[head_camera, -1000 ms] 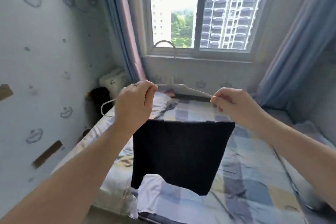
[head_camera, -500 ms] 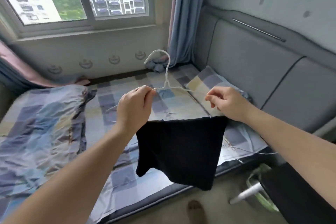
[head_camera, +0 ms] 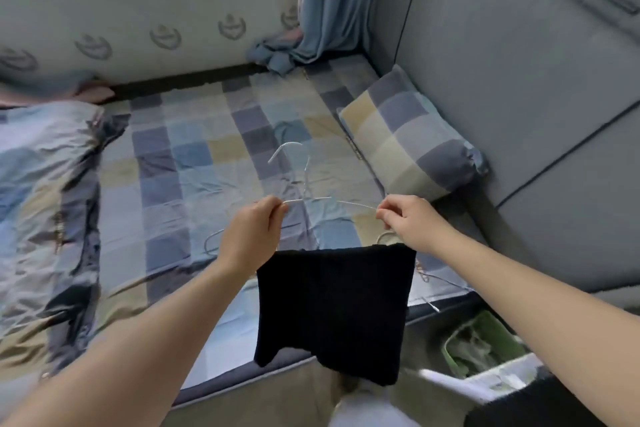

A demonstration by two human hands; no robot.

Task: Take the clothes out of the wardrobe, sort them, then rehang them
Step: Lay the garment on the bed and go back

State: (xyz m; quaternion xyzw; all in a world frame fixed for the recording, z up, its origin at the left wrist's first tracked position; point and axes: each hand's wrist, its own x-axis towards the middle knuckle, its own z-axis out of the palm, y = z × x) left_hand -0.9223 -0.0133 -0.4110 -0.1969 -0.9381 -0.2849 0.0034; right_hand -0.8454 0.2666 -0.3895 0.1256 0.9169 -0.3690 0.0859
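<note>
A thin white wire hanger [head_camera: 304, 196] is held level over the bed, its hook pointing away from me. My left hand [head_camera: 251, 236] pinches the hanger's left shoulder. My right hand [head_camera: 412, 222] pinches its right shoulder. A black folded garment [head_camera: 334, 305] is draped over the hanger's lower bar and hangs down between my forearms, reaching past the bed's front edge. The lower bar itself is hidden by the cloth.
Below lies a bed with a blue, grey and yellow checked sheet [head_camera: 194, 156], a matching pillow [head_camera: 405, 135] at the right and a crumpled quilt [head_camera: 41, 201] at the left. A grey padded headboard [head_camera: 519, 73] stands right. A green bin [head_camera: 481, 347] sits on the floor at lower right.
My view has swung right and down, from the window to the bed and headboard. Both hands keep their pinch on the hanger, and the black garment still hangs from it.
</note>
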